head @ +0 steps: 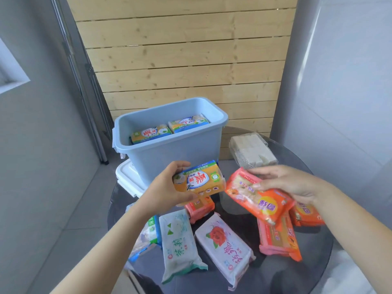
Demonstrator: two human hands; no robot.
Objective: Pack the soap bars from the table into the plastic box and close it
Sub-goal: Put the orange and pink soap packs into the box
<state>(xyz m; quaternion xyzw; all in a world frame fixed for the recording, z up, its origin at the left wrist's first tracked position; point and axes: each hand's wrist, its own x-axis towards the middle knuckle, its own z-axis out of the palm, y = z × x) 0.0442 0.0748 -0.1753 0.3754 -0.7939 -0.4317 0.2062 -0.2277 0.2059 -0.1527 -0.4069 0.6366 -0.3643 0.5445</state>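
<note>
A round dark glass table stands before a wood-slat wall. The far blue plastic box holds two yellow soap bars. The left hand grips a yellow soap bar; the right hand pinches an orange soap pack.

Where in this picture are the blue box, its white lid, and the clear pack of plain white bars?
blue box (176,153): head view, on its front wall.
white lid (127,179): head view, on the corner showing left of the box.
clear pack of white bars (252,151): head view, on its top face.
</note>
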